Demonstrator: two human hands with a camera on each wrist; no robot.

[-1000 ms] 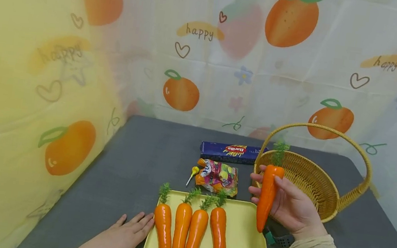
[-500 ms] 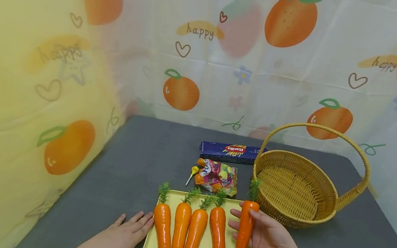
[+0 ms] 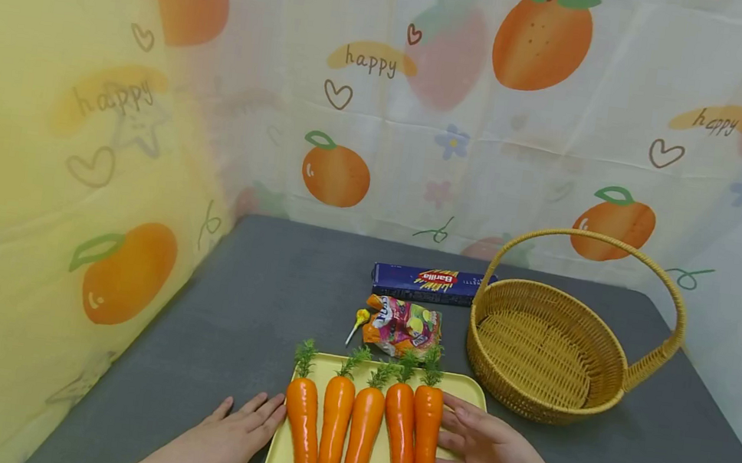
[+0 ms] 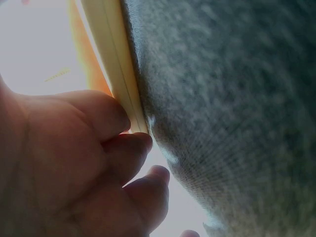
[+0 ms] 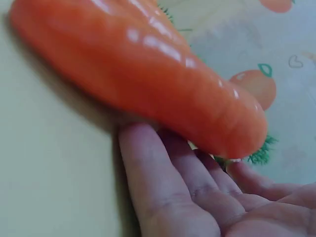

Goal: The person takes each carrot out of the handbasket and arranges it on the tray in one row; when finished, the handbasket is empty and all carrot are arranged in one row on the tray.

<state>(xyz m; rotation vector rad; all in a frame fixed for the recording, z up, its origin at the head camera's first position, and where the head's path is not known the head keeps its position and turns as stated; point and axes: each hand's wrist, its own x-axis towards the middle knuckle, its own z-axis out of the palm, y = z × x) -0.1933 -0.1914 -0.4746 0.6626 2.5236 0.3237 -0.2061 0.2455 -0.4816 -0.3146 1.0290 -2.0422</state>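
Observation:
Several glossy orange carrots with green tops lie side by side on a pale yellow tray [image 3: 467, 421] in the head view. At the right end of the row is a carrot [image 3: 424, 443], close against the carrot [image 3: 398, 439] to its left. My right hand [image 3: 489, 455] has its fingers extended beside that end carrot; in the right wrist view the fingertips [image 5: 140, 136] are right at the carrot's [image 5: 148, 74] side. My left hand [image 3: 217, 433] lies with straight fingers at the tray's left edge, and the left wrist view shows fingertips at the tray's rim [image 4: 116, 59].
A wicker basket [image 3: 544, 407] with a tall handle stands at the right, nothing inside it. Behind the tray lie a bright candy bag [image 3: 404, 327], a yellow lollipop [image 3: 361, 317] and a blue Barilla spaghetti box [image 3: 430, 285]. Fruit-printed curtains border the grey table [image 3: 288, 283].
My right hand has brought the carrot from in front of the basket down and left onto the tray, and its fingers have come off their hold. My left hand has stayed put.

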